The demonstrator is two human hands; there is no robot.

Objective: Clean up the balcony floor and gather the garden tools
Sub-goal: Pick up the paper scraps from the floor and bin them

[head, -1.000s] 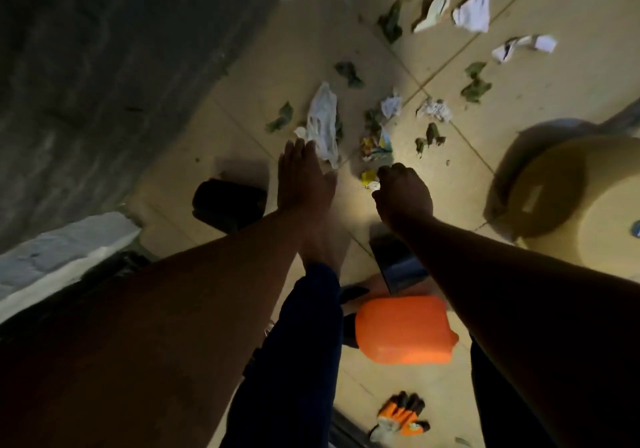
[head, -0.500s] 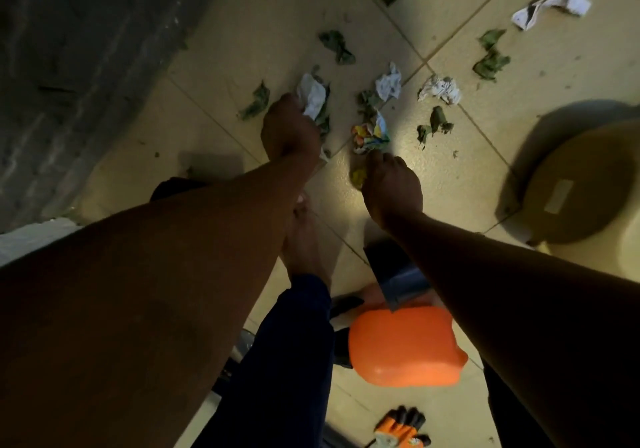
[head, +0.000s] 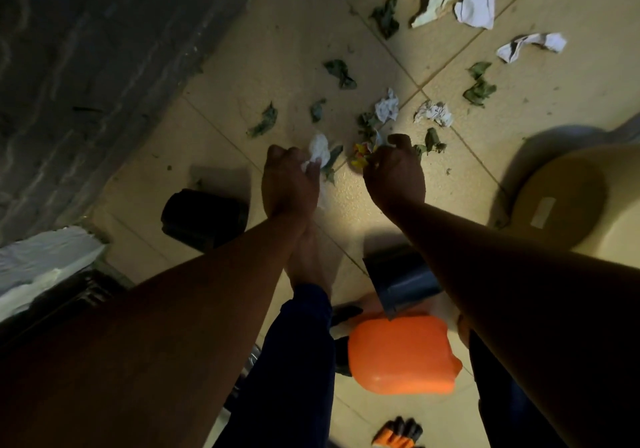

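Judging by the tiled balcony floor (head: pixel 277 49), the clean-up is barely begun; the orange container (head: pixel 398 357) and the orange-and-black garden gloves (head: pixel 398 435) lie ungathered by the near edge, white paper scraps (head: pixel 476 3) sit toward the far edge, and dry green leaves (head: pixel 341 72) dot the tiles between (a tan stool stands at the right); the left hand (head: pixel 289 181) curls round a crumpled white tissue (head: pixel 318 151), the right hand (head: pixel 394 170) pinches a yellow-and-red wrapper (head: pixel 360 155); both arms reach down, fists near the tiles.
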